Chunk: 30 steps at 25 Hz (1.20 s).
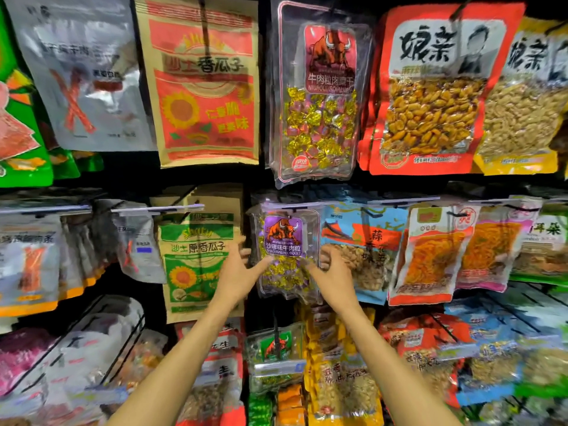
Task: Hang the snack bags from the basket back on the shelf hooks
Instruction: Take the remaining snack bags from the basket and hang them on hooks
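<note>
On the middle row of the shelf, toward its left edge, grey foil bags (138, 241) with a red X hang behind a clear price strip (159, 209). Just right of them hangs the green sunflower-seed bag (192, 265), a brown paper pack with a yellow flower printed low on its face.

The left hand (236, 269) reaches up in front of that pack's right edge, fingers spread and thumb stretched right, its thumb tip at the left side of the purple bull bag (285, 256). This clear pouch (gold and purple wrapped pieces show through it) hangs at the centre of the middle row, under the larger red bull bag (319, 96) on the top row. The right hand (333, 272) is opposite, fingers curled loosely at the pouch's right edge; whether either hand truly pinches the plastic I cannot tell, as the frame is blurred there.

Further right hang the blue peanut bag (368, 250), touching the right hand's knuckles, and orange strip-snack bags (430, 256) toward the right edge.
</note>
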{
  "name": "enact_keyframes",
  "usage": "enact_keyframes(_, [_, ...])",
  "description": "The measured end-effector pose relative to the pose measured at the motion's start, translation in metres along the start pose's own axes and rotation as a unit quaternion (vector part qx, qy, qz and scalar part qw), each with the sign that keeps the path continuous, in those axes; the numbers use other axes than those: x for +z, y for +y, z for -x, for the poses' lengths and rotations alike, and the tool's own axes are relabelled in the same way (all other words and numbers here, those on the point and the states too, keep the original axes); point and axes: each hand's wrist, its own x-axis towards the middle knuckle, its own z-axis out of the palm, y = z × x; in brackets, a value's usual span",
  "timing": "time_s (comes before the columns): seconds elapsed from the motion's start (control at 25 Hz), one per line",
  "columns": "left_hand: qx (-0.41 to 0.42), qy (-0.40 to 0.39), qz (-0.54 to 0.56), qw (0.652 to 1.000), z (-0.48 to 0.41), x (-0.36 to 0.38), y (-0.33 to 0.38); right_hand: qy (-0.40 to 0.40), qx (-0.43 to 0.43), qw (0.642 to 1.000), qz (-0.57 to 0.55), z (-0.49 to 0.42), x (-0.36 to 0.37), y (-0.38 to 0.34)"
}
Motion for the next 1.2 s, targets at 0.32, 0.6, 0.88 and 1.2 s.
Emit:
enact_keyframes(0.32, [0.034, 0.006, -0.009, 0.999, -0.010, 0.013, -0.010, 0.009, 0.026, 0.999, -0.028, -0.018, 0.019, 0.014])
enact_keyframes(0.6, [0.043, 0.067, -0.092, 0.993, -0.020, 0.012, 0.000, 0.057, 0.014, 0.997, -0.043, -0.033, 0.033, 0.008])
enact_keyframes(0.88, [0.029, 0.129, -0.196, 0.972, -0.028, 0.021, 0.006, 0.039, 0.035, 0.996, 0.065, -0.055, 0.030, 0.005])
enact_keyframes(1.2, [0.023, 0.070, -0.028, 0.997, -0.019, 0.033, 0.007, -0.004, 0.018, 0.998, 0.060, -0.045, 0.043, 0.020])
